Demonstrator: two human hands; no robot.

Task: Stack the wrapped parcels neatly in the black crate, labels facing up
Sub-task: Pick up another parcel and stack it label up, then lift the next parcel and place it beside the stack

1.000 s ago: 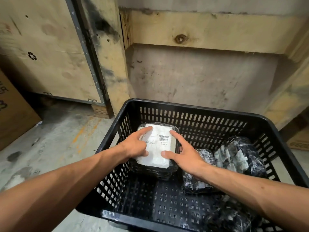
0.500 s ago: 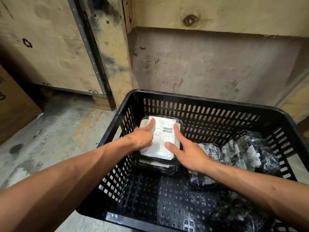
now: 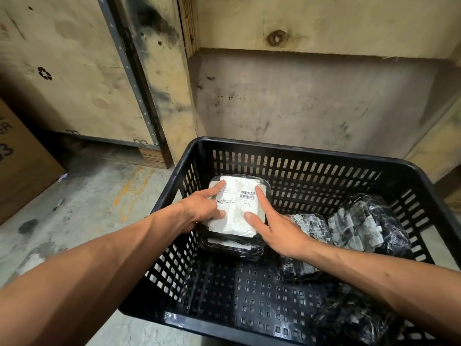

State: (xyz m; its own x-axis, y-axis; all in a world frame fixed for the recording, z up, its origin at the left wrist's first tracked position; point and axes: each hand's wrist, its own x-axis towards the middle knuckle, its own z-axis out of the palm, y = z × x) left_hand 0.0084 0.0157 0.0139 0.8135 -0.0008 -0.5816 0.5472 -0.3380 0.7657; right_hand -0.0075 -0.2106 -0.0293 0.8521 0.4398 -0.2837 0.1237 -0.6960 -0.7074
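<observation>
Both hands are down in the black crate [image 3: 309,156] now, and look at the change: a second ago the top parcel [image 3: 237,208] was held a touch higher, and now it has sunk onto the parcel beneath [image 3: 232,247] in the far left corner, white label [image 3: 235,211] face up, barcode showing. The left hand [image 3: 199,208] lies with its grip spread, forefinger stretched along the label's left edge, thumb on its lower part; the right hand [image 3: 272,228] is spread too, forefinger and thumb flat on the label's right side, pressing rather than clamping. I'd say that parcel is placed and is just being squared up. Count with me: two parcels in that stack, one by the right wrist [image 3: 305,245], one at the right wall [image 3: 366,223], one dark bundle in the near right corner [image 3: 349,320], hard to make out. Five parcels, one crate, two hands.
</observation>
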